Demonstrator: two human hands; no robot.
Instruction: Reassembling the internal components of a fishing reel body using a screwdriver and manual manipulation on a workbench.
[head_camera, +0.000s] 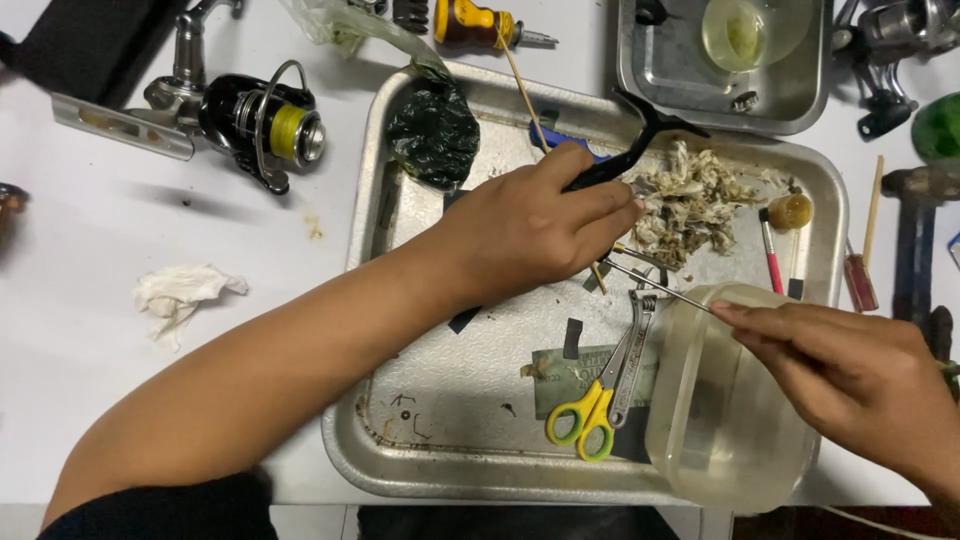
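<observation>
The left hand grips a black handle part over the metal tray. The right hand pinches a thin metal rod above a clear plastic tub, near the yellow-handled scissors.

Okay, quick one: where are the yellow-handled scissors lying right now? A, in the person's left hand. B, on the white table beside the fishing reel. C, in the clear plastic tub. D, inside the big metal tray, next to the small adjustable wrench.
D: the yellow-handled scissors lie flat inside the big metal tray, against the small adjustable wrench, with neither hand touching them.
</observation>
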